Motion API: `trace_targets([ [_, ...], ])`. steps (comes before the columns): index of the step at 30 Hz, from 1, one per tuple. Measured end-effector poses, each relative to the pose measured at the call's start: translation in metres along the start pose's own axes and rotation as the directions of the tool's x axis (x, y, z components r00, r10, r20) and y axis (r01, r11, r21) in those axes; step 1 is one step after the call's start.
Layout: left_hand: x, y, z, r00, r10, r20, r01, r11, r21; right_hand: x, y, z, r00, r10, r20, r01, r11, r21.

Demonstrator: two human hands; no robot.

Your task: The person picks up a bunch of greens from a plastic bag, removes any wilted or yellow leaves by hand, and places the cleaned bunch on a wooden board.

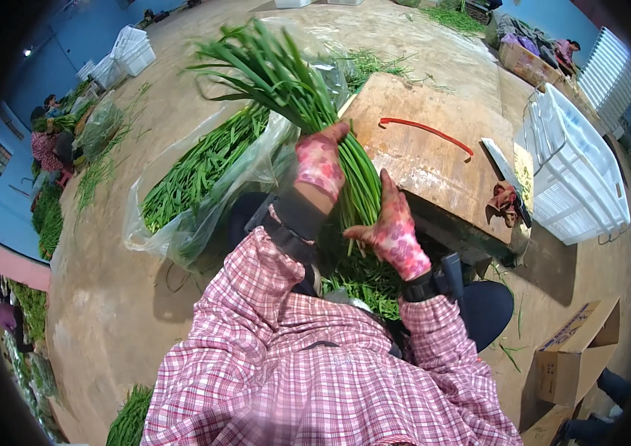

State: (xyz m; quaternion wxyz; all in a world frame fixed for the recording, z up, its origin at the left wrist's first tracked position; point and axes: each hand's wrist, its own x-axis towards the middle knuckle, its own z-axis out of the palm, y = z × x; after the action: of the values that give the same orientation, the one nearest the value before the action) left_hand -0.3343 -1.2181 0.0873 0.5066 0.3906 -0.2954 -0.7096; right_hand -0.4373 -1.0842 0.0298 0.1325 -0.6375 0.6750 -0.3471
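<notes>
A bundle of long green leaf stalks, resembling garlic chives (299,95), slants across in front of me, leafy tips up and cut ends down. My left hand (322,161), in a pink patterned fingerless glove, grips its middle. Beside the lower stalks is my right hand (396,228), gloved alike, with thumb and fingers spread; whether it touches them is hard to tell. A wooden board (432,134) to the right carries a red tie strip (427,134) and a knife (508,181) whose handle is by a crumpled cloth (502,203). Loose greens (368,284) lie below my hands.
An open clear plastic bag (154,234) full of greens (204,173) lies to the left. White plastic crates (577,173) stand right of the board, and a cardboard box (577,351) sits at lower right. Other people work among greens at far left and upper right.
</notes>
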Motion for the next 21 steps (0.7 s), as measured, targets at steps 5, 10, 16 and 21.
trace_targets([
  [5,-0.011,-0.025,0.032,0.963,0.120,0.239,-0.206,0.904,0.375,-0.007,0.034,0.011,0.986,0.164,-0.013,-0.097,0.645,0.758],
  [10,0.006,-0.026,0.066,0.735,0.055,0.676,-0.421,0.818,0.391,-0.012,0.036,-0.013,0.971,0.240,0.002,-0.169,0.679,0.715],
  [16,0.013,-0.017,0.092,0.640,-0.543,0.544,0.342,0.835,0.430,-0.025,0.037,-0.055,0.964,0.220,0.151,-0.254,0.589,0.767],
  [21,0.016,-0.021,0.064,0.630,-0.539,0.559,0.402,0.842,0.359,-0.027,0.027,-0.076,0.932,0.213,0.294,-0.362,0.612,0.703],
])
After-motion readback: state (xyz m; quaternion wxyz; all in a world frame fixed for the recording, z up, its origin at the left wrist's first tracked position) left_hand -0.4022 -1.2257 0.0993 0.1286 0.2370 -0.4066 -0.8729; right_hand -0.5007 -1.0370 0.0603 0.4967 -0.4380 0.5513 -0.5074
